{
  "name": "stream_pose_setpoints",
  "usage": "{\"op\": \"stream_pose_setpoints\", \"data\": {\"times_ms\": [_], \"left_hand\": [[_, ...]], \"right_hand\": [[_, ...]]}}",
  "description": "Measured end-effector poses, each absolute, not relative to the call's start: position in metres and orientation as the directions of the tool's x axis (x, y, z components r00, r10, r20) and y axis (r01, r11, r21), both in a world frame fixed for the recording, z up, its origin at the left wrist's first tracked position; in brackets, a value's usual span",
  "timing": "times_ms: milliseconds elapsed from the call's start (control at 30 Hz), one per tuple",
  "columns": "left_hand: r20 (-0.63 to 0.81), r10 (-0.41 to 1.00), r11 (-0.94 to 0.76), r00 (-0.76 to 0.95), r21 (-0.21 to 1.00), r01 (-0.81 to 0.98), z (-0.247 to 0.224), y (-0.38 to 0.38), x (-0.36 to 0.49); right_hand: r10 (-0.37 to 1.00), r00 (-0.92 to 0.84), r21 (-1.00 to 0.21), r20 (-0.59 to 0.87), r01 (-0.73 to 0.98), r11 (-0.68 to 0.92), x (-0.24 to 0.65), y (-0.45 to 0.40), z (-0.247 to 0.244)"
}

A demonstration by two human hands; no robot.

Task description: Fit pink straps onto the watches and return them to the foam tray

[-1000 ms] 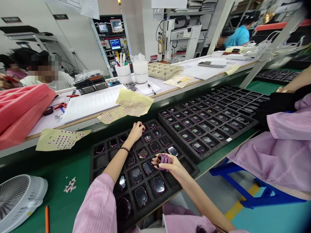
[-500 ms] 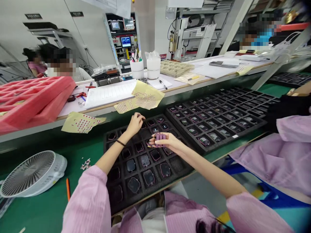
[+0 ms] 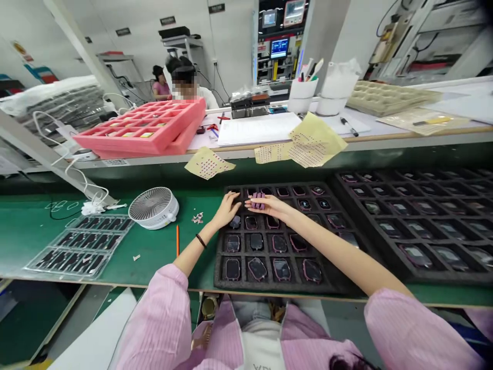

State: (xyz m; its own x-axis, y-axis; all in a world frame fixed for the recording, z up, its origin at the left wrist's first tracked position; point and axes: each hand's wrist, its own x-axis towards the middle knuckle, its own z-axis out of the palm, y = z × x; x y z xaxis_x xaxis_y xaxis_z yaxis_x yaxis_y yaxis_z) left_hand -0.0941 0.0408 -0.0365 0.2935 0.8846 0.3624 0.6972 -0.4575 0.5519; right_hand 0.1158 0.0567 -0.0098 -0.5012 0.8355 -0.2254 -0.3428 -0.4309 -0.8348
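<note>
"Purple banded piece (image 3: 258,201): where is it, measured from the black foam tray (image 3: 220,267)?"

"Over the tray's far part, left of its middle, in the person's right hand (image 3: 274,205)."

"How do the fingers hold it?"

"They're clamped on it, coming in from the right, with the fingertips showing past its left side."

"Which way does it point?"

"Its bands run from the tray's near side toward its far side, crosswise to those fingers. The outline is nearly square, so I can't tell the long axis, or whether it's one part or several stacked."

"And the left hand (image 3: 228,210)?"

"At the tray's far left corner, fingers and thumb curled over it. I can't tell whether they pinch anything."

"How do the dark devices (image 3: 279,242) lie?"

"In the tray's cells, mostly square to the walls. One skewed device (image 3: 257,269) sits turned in the nearest row, second from the left."

"Anything left of the tray?"

"An orange stick (image 3: 177,240), its long axis pointing away from the person, and beyond it a white fan (image 3: 153,208)."
</note>
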Motion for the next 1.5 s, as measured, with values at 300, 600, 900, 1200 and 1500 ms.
{"op": "stream_pose_setpoints", "data": {"times_ms": [300,600,900,1200,1500], "left_hand": [[0.369,0.741,-0.619,0.561,0.698,0.359,-0.009,0.051,-0.062],[0.284,0.750,-0.658,0.597,0.403,0.636,-0.010,0.073,-0.021],[0.215,0.801,-0.598,0.559,0.241,0.764,-0.013,0.062,-0.059],[0.002,0.787,-0.613,0.617,0.108,0.783,-0.033,0.051,-0.076],[0.006,0.838,-0.546,0.546,0.032,0.837,-0.033,0.056,-0.067]], "right_hand": [[0.883,-0.428,-0.924,-0.192,-0.225,-0.310,0.112,0.055,-0.018],[0.999,-0.036,-0.994,-0.008,0.109,-0.004,0.173,0.074,-0.037],[0.962,-0.119,-0.750,0.244,0.606,0.265,0.195,0.079,-0.053],[0.776,-0.558,-0.389,0.293,0.672,0.630,0.177,0.041,-0.058],[0.775,-0.606,-0.269,0.179,0.728,0.631,0.171,0.038,-0.054]]}}
